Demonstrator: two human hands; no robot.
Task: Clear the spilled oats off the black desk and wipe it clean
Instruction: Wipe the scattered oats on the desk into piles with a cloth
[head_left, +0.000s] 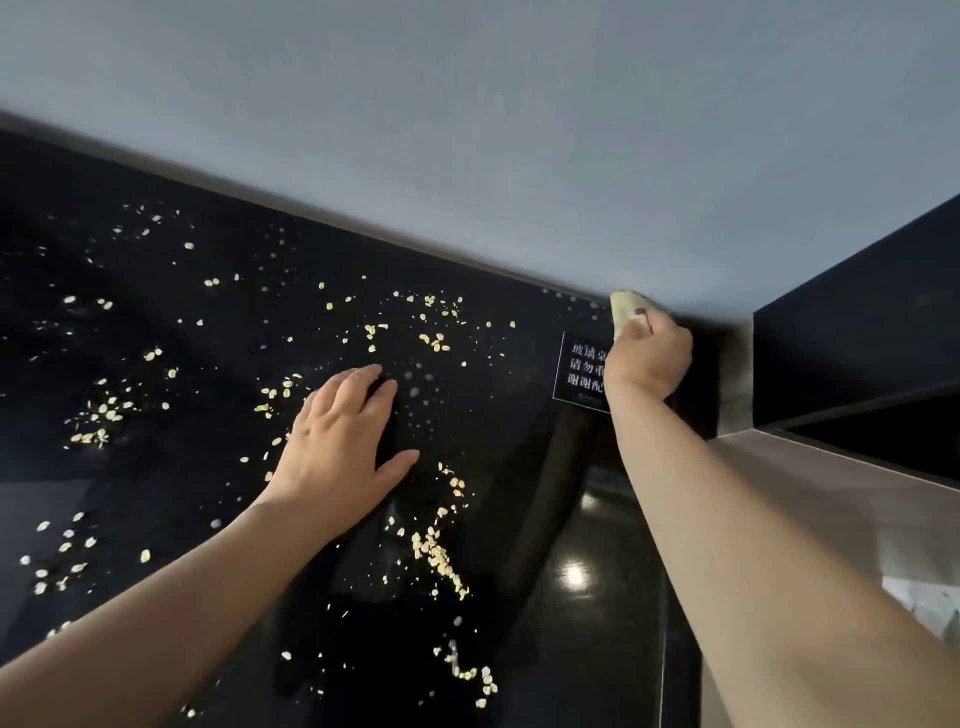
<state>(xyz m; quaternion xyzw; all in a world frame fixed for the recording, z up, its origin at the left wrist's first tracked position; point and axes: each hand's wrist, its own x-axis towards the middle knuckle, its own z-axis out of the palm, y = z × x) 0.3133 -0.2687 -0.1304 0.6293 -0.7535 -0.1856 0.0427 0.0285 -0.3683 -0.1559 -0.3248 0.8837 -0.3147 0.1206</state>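
oats (439, 558) lie loose over most of the black desk (156, 467), thickest clump just on the near side of the left hand (340, 447), which rests flat on the top with fingers straight and a bit spread, holding nothing; right hand (649, 358) is curled round a yellowish cloth (628, 309) in the far right corner against the wall (467, 130). flakes look light, dry and skittery on that glossy top, so my guess is no pinching: herd them with the soft cloth in slow strokes and cup the pile with the flat hand. black sign (579, 371) beside the right wrist reads in part 玻璃 / 请勿 / 谢谢, the rest hidden by the hand.
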